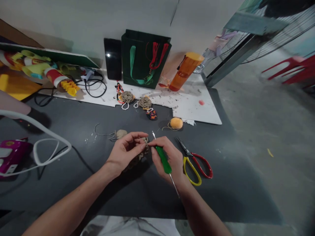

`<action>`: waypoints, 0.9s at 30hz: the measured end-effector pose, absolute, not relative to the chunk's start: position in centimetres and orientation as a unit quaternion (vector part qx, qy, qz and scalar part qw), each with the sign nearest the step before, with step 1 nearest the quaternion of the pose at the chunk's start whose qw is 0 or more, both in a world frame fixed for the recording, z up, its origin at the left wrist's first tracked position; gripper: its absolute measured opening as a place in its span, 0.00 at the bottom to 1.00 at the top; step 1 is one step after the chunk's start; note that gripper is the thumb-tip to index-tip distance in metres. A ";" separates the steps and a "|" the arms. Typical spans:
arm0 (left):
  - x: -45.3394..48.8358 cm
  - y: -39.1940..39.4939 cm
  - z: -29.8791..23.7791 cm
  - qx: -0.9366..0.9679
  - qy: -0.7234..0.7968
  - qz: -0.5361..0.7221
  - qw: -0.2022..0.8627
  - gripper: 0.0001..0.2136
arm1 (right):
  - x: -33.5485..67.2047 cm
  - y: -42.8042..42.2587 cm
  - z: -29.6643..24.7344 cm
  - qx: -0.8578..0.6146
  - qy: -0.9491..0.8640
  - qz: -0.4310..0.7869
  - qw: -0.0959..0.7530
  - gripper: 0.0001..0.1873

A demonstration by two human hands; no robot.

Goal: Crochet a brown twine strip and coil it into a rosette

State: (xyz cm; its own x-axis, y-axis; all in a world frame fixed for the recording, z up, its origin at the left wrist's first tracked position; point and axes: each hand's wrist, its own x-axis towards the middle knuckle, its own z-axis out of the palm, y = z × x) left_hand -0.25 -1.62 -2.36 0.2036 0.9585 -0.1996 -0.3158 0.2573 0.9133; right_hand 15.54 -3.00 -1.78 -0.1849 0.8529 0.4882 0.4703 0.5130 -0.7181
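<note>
The left hand point(123, 150) pinches a taupe crochet piece point(145, 140), knobbly and mostly hidden, in its fingers; the right hand point(173, 155) has its fingers wrapped around a green-handled crochet hook point(163, 160). Beneath spreads a dark grey surface point(231, 180) with red-and-yellow-handled scissors point(188, 152); beyond are a pale wall point(81, 23) and grey floor point(258, 137).

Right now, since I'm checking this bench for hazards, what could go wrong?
The green-handled tool in the right hand has its bare metal tip close to the left hand; a slip might prick it. The scissors lie beside the right hand and could get knocked. The beige ball trails a loose strand that might snag.
</note>
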 end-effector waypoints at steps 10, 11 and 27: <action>-0.4 -1.5 -2.0 0.359 0.455 0.475 0.662 0.12 | 16.1 -3.7 -2.2 -0.443 -0.633 0.350 0.529 0.09; -0.4 -1.5 -2.0 0.355 0.456 0.475 0.664 0.13 | 16.0 -3.8 -2.3 -0.444 -0.621 0.369 0.530 0.06; -0.5 -1.5 -2.1 0.322 0.452 0.503 0.663 0.11 | 16.0 -3.8 -2.3 -0.422 -0.681 0.379 0.463 0.07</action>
